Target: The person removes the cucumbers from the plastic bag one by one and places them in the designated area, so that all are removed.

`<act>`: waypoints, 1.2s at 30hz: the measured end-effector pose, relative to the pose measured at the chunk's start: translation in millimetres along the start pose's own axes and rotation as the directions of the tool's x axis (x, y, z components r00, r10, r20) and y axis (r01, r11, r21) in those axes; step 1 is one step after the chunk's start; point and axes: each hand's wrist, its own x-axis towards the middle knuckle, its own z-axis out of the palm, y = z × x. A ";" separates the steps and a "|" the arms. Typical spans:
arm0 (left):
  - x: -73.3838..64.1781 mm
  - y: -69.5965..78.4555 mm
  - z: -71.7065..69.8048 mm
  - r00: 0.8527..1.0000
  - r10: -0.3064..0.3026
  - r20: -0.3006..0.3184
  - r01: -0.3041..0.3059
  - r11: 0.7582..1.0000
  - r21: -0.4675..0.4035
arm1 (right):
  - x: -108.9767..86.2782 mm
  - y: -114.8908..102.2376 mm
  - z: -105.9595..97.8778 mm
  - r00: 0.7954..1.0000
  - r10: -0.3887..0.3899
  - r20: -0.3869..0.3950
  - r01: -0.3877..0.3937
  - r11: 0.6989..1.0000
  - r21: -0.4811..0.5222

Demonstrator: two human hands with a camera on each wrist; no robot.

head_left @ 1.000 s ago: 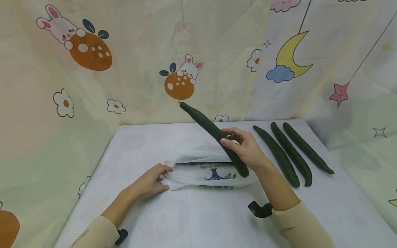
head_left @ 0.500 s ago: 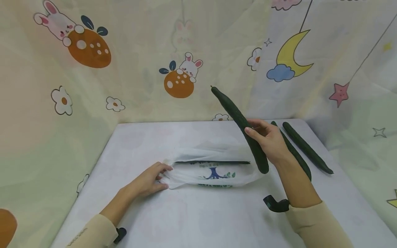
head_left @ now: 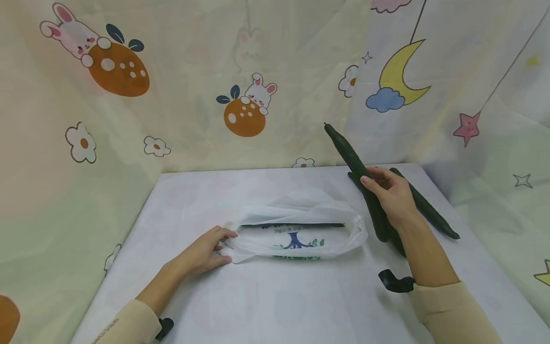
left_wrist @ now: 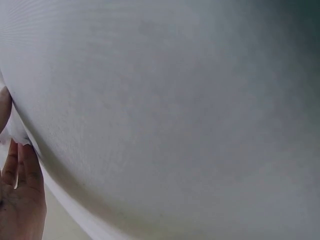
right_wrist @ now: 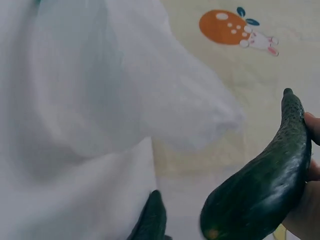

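Note:
In the head view, my right hand [head_left: 394, 196] grips a dark green cucumber [head_left: 345, 149] near its middle, tilted up to the left. The same cucumber [right_wrist: 260, 195] fills the lower right of the right wrist view. Beneath it lies another cucumber [head_left: 398, 246], partly covered. My left hand [head_left: 206, 251] holds the left end of a white plastic bag [head_left: 343, 243], printed with a blue tree and green writing; the left wrist view shows my fingers [left_wrist: 31, 172] at the bag's edge. A long dark green strip shows along the bag's fold; what it belongs to is mostly hidden.
One more cucumber [head_left: 434, 215] lies on the white tabletop [head_left: 279, 301], right of my right hand. My hand and forearm hide part of the area between the cucumbers. A patterned cloth backdrop [head_left: 189, 95] rises behind and beside the table.
My right hand has carried the cucumber rightward, from over the bag to over the cucumbers on the right. The left hand stays at the bag's left end.

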 end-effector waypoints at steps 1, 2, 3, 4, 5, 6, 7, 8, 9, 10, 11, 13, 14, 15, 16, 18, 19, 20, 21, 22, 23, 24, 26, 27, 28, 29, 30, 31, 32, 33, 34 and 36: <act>-0.7 -0.4 -0.1 1.000 0.004 -0.003 -0.003 1.000 0.002 | 0.8 3.2 -0.9 1.000 0.012 0.000 -0.012 1.000 -0.016; -1.0 -0.9 0.0 1.000 0.002 -0.006 -0.002 1.000 0.001 | 1.4 6.4 -1.4 1.000 0.024 0.000 -0.024 0.999 -0.030; -1.4 -1.2 0.0 1.000 0.003 -0.009 -0.003 1.000 -0.001 | 2.0 10.0 -1.9 0.999 0.036 -0.002 -0.036 0.998 -0.048; -1.5 -1.4 0.1 1.000 0.003 -0.011 -0.003 1.000 -0.004 | 2.4 13.5 -2.3 0.999 0.041 -0.003 -0.042 0.997 -0.069; -1.6 -1.6 0.3 1.000 0.006 -0.012 -0.006 1.000 -0.009 | 2.7 17.3 -2.5 0.999 0.044 -0.006 -0.045 0.995 -0.089; -1.7 -1.8 0.4 1.000 0.008 -0.013 -0.008 1.000 -0.013 | 3.0 20.8 -2.7 0.999 0.046 -0.011 -0.047 0.993 -0.109; -1.8 -1.8 0.5 1.000 0.010 -0.014 -0.010 1.000 -0.017 | 3.1 24.0 -3.1 0.999 0.046 -0.014 -0.047 0.990 -0.132; -1.7 -1.8 0.6 1.000 0.006 -0.014 -0.006 1.000 -0.021 | 3.3 27.3 -3.5 0.999 0.047 -0.014 -0.049 0.986 -0.159; -1.9 -1.7 0.5 1.000 0.011 -0.015 -0.011 1.000 -0.021 | 3.7 30.6 -3.8 0.999 0.046 -0.013 -0.047 0.982 -0.184; -1.9 -1.7 0.4 1.000 0.011 -0.015 -0.011 1.000 -0.023 | 4.0 33.6 -4.2 0.999 0.042 -0.011 -0.044 0.976 -0.213; -1.9 -1.6 0.4 1.000 0.011 -0.017 -0.011 1.000 -0.024 | 4.3 36.3 -4.5 0.999 0.039 -0.008 -0.039 0.970 -0.239; -1.9 -1.8 0.3 1.000 0.011 -0.016 -0.011 1.000 -0.020 | 4.8 41.5 -5.3 0.999 0.034 -0.005 -0.034 0.959 -0.281; -1.8 -1.7 0.2 1.000 0.011 -0.014 -0.012 1.000 -0.020 | 4.9 44.1 -5.6 0.999 0.032 -0.005 -0.032 0.954 -0.298; -1.6 -1.8 0.3 1.000 0.015 -0.012 -0.015 1.000 -0.020 | 5.0 46.6 -5.7 1.000 0.030 -0.006 -0.030 0.950 -0.311; -1.2 -2.2 0.6 1.000 0.013 -0.009 -0.013 1.000 -0.024 | 4.8 49.1 -5.9 1.000 0.028 -0.007 -0.029 0.946 -0.324; -0.8 -2.9 1.0 1.000 0.021 -0.006 -0.021 0.999 -0.029 | 4.8 54.6 -5.6 0.999 0.032 -0.009 -0.033 0.942 -0.333; -0.7 -3.2 1.2 1.000 0.024 -0.006 -0.024 0.999 -0.033 | 5.0 57.3 -5.2 0.999 0.036 -0.008 -0.037 0.940 -0.339; -0.6 -3.8 1.5 1.000 0.027 -0.007 -0.027 0.999 -0.036 | 5.5 60.2 -4.7 0.999 0.037 -0.008 -0.037 0.938 -0.345; -0.6 -4.1 1.6 1.000 0.027 -0.008 -0.027 0.999 -0.037 | 6.1 63.3 -4.2 0.999 0.037 -0.008 -0.037 0.935 -0.353; -0.6 -4.4 1.6 1.000 0.026 -0.009 -0.026 0.999 -0.039 | 6.7 66.9 -3.7 0.999 0.038 -0.008 -0.038 0.931 -0.363; -0.6 -4.3 1.5 1.000 0.026 -0.009 -0.027 0.999 -0.039 | 7.5 70.6 -3.0 0.999 0.036 -0.010 -0.038 0.926 -0.375; -0.7 -4.2 1.3 1.000 0.025 -0.008 -0.025 0.999 -0.040 | 8.2 74.0 -2.2 0.999 0.031 -0.015 -0.035 0.922 -0.387; -0.7 -4.0 0.9 1.000 0.024 -0.007 -0.024 0.999 -0.039 | 9.9 80.4 -0.2 0.999 0.009 -0.033 -0.022 0.905 -0.425; -0.8 -3.8 0.7 1.000 0.024 -0.007 -0.024 0.999 -0.040 | 10.7 83.1 1.1 0.999 -0.004 -0.041 -0.015 0.896 -0.443; -0.8 -3.9 0.7 1.000 0.027 -0.009 -0.027 0.999 -0.041 | 11.6 85.7 2.5 0.999 -0.017 -0.049 -0.007 0.887 -0.462; -0.9 -4.0 0.7 1.000 0.027 -0.011 -0.028 0.999 -0.045 | 12.5 87.7 4.0 0.998 -0.032 -0.056 0.002 0.877 -0.480; -1.1 -4.0 0.9 0.999 0.032 -0.014 -0.032 0.998 -0.045 | 13.4 89.2 5.4 0.997 -0.042 -0.059 0.008 0.869 -0.494; -1.1 -4.2 0.7 0.999 0.033 -0.018 -0.034 0.998 -0.044 | 14.3 90.9 6.8 0.997 -0.050 -0.059 0.013 0.862 -0.508; -1.2 -4.4 0.7 0.999 0.034 -0.020 -0.035 0.998 -0.043 | 14.6 92.0 8.2 0.997 -0.055 -0.055 0.019 0.854 -0.519; -1.3 -4.5 0.7 0.999 0.039 -0.022 -0.040 0.998 -0.045 | 14.7 92.6 9.6 0.997 -0.055 -0.052 0.020 0.851 -0.524; -1.3 -4.6 0.7 0.999 0.039 -0.022 -0.040 0.998 -0.045 | 14.9 93.5 10.7 0.997 -0.055 -0.052 0.019 0.847 -0.532; -1.6 -4.9 0.7 0.999 0.045 -0.024 -0.046 0.998 -0.041 | 15.1 94.0 13.4 0.997 -0.057 -0.046 0.023 0.838 -0.545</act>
